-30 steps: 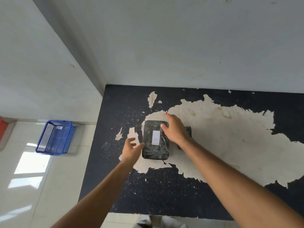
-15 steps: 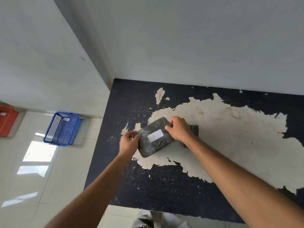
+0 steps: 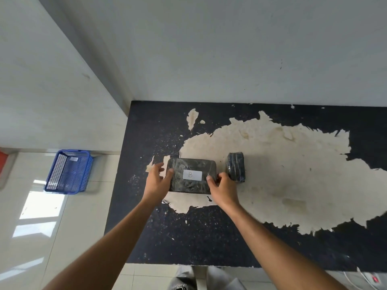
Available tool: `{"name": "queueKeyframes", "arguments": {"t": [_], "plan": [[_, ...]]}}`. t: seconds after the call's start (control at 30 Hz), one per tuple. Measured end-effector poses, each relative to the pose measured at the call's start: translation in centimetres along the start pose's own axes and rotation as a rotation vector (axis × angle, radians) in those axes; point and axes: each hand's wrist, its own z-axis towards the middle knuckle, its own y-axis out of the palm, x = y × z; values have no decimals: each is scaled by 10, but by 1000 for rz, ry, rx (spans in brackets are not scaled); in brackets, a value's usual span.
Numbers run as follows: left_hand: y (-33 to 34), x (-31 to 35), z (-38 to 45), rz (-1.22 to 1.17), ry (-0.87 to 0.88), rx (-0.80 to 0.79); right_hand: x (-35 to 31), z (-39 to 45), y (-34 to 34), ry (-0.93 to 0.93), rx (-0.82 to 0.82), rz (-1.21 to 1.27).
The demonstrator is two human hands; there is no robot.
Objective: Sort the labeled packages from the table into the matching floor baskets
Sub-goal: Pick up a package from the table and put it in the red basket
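A black plastic-wrapped package (image 3: 191, 164) with a white label marked "B" is held level just above the table (image 3: 209, 237). My left hand (image 3: 157, 183) grips its left end and my right hand (image 3: 223, 188) grips its right end. A smaller dark wrapped package (image 3: 236, 167) lies on the table just right of my right hand, its label not visible. A blue mesh basket (image 3: 68, 171) stands on the floor to the left of the table, with a small label on its far wall.
The table's dark top has a large peeled pale patch (image 3: 282, 174). White walls close the back and left. A red basket's edge (image 3: 3, 160) shows at the far left. Glossy floor tiles (image 3: 52, 227) lie between table and baskets. A power strip (image 3: 373, 279) sits at the bottom right.
The package has turned from upright to lying lengthwise between both hands, label now readable as "B". My right hand moved off the small package, which is now uncovered.
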Motion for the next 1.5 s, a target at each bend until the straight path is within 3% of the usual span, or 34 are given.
{"name": "queueKeyframes", "arguments": {"t": [0.3, 0.53, 0.73, 0.97, 1.3, 1.5], "plan": [[-21, -4, -24, 64, 81, -53, -15, -9, -5, 72, -110, 340], [-94, 19, -56, 462, 347, 172, -77, -22, -32, -130, -120, 369], [-178, 2, -79, 584, 366, 295, -143, -48, -4, -246, -142, 330], [-314, -66, -95, 534, 300, 412, -236, -95, 100, -345, -188, 332], [-573, -203, -120, 563, 216, 519, -371, -196, 307, -374, -293, 360], [-683, -269, -126, 555, 158, 568, -439, -239, 424, -377, -351, 335]]}}
